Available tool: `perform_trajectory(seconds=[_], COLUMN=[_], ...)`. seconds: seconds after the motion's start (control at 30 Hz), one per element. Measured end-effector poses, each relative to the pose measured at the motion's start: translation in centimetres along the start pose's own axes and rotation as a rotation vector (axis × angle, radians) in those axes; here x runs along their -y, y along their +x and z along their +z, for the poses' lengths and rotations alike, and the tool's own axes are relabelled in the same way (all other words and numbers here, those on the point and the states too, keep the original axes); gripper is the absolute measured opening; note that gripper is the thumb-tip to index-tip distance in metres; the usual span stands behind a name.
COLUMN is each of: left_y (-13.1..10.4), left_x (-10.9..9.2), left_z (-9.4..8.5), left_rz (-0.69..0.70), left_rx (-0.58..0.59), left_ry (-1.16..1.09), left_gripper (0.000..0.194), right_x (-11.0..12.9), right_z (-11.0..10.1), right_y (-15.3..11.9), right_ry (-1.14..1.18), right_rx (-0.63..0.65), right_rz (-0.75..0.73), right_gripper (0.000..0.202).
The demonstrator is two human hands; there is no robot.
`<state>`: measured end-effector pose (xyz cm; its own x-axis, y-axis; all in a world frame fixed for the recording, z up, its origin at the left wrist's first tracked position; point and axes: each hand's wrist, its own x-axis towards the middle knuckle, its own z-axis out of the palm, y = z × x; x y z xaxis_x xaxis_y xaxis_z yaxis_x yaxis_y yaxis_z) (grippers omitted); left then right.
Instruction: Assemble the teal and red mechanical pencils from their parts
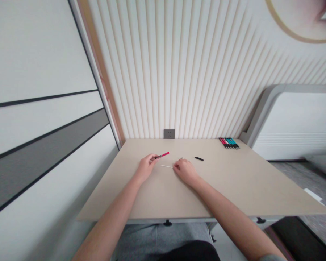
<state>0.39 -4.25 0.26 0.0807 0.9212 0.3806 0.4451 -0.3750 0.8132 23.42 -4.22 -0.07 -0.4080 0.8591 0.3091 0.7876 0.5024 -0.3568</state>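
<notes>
Between the fingertips of my left hand [147, 165] is a pen with a pink-red barrel [165, 154] and a dark section near my fingers. The barrel points away to the upper right. My right hand [185, 170] is closed low over the table, its thumb and finger pinching one end of a thin white pen refill [166, 166]. That refill points left, toward my left hand. A tiny dark tip shows just beyond my right knuckles, too small to name. Right of this hand lies a short black pen part [199, 158].
Several red, white and teal pens [229, 143] lie in a row at the back right of the beige table [222, 188]. Behind it stands a ribbed wall with a grey socket [169, 133]. A white cabinet [43, 152] borders the left side.
</notes>
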Motion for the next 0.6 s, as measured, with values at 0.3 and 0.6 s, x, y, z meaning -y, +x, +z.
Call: perform_trajectory(seconds=[0.3, 0.6], left_y=[0.3, 0.2], left_x=[-0.3, 0.3], left_z=[-0.5, 0.0], left_rz=[-0.098, 0.143], left_rx=[-0.096, -0.039], left_ry=[-0.405, 0.281], left_gripper=[0.030, 0.013], right_x=[-2.5, -6.0], right_z=[-0.7, -3.9], right_y=[0.6, -0.2], right_ry=[0.239, 0.333], right_rx=[-0.142, -0.246], right_rz=[0.000, -0.136], right_gripper=[0.020, 0.027])
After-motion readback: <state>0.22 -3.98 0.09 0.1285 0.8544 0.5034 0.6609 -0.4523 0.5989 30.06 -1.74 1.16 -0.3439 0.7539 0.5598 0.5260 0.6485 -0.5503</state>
